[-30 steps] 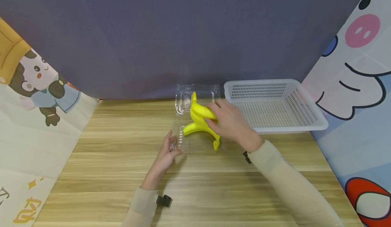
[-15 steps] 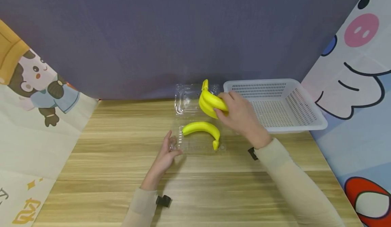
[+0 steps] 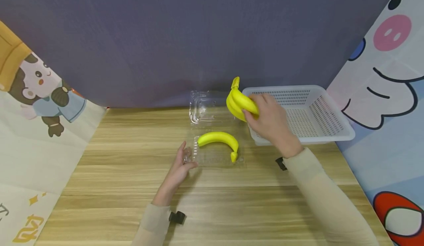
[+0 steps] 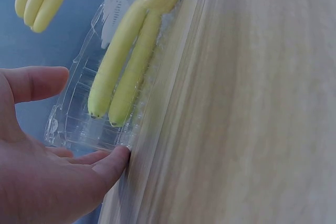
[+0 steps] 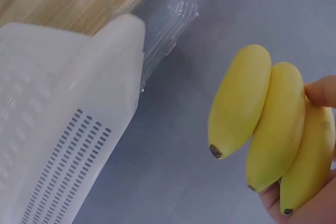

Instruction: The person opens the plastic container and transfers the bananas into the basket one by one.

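My right hand grips a bunch of bananas with three fruits joined at the stem. It is lifted at the left end of the white basket, stem pointing up and away. A second bunch of bananas, two fruits side by side, lies in the clear plastic clamshell box; from the head only its upper fruit shows. At the box's left end is my left hand, thumb and fingers spread, fingertips against the rim. Its fingers are partly hidden behind the plastic in the left wrist view.
The box's lid stands raised against the dark backdrop. To the right of the box, the slotted basket reaches to the right edge of the wooden table. Printed cartoon panels flank both sides.
My right hand has lifted the three-banana bunch out of the box and carried it right and away, toward the basket. My left hand has stayed at the box.
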A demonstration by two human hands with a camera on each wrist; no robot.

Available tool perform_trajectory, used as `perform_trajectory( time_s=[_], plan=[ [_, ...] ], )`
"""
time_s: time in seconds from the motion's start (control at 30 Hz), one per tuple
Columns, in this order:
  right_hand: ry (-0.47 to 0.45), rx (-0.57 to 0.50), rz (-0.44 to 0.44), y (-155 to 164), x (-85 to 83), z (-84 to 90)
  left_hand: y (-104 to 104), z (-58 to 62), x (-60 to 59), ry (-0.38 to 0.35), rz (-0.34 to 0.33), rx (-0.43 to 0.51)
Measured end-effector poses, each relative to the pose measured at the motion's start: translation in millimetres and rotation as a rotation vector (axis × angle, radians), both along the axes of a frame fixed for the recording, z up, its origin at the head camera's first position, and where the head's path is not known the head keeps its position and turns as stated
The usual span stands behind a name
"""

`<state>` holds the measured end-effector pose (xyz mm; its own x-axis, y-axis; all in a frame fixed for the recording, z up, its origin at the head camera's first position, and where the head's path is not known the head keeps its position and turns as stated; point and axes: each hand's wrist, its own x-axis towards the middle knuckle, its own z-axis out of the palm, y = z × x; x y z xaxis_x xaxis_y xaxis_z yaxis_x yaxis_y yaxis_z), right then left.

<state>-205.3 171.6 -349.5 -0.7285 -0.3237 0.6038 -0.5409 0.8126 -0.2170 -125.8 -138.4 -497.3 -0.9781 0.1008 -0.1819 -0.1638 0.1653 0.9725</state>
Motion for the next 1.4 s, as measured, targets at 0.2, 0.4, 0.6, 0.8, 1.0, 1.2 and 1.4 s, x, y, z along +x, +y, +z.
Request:
perform_trajectory(
  time_s=[0.2,0.4,0.6,0.8,1.0,1.2,1.4],
  plan=[
    [-0.013,0.003,-0.023,9.2,-3.6,0.4,-0.9,0.4,-1.2,0.000,0.001,0.003],
    [-0.024,0.013,-0.058,19.4,-5.6,-0.6,-1.0,1.1,-2.6,0.006,-0.007,0.003],
    [-0.107,-0.009,-0.120,27.0,-9.3,-3.5,-0.4,1.2,-3.2,0.006,-0.003,-0.005],
    [-0.166,-0.028,-0.157,33.3,-13.3,-10.0,-0.4,0.3,-3.4,0.004,-0.003,-0.005],
    [-0.224,-0.056,-0.192,40.8,-17.3,-18.6,-0.2,-0.3,-3.1,0.000,-0.004,0.002],
    [-0.240,-0.068,-0.229,48.2,-20.0,-26.1,-0.5,-0.1,-2.0,-0.001,-0.001,0.007],
    [-0.281,-0.071,-0.251,53.8,-21.5,-33.4,-1.4,-1.0,-1.3,0.001,-0.004,0.010]
  ],
)
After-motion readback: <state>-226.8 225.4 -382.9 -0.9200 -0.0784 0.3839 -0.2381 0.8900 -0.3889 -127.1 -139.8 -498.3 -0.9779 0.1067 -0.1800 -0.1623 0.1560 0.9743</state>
